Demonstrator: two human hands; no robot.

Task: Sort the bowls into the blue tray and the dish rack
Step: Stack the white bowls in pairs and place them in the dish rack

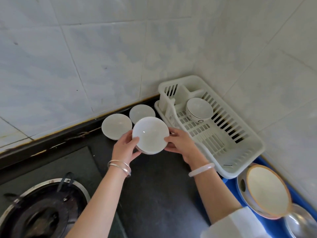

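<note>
A white bowl (150, 134) is held above the dark counter, between my left hand (126, 146) on its left rim and my right hand (180, 143) on its right rim. Under it shows the edge of another bowl, so it may be a small stack. Two more white bowls (116, 126) (142, 112) stand behind it near the wall. The white dish rack (240, 148) sits at the right and holds one patterned bowl (199, 109). The blue tray (229, 186) at the lower right carries a cream bowl with an orange rim (267, 189) on metal dishes.
A gas burner (42, 212) takes up the lower left of the counter. Tiled walls meet in the corner behind the rack. A metal bowl (300, 222) lies at the bottom right edge of the tray.
</note>
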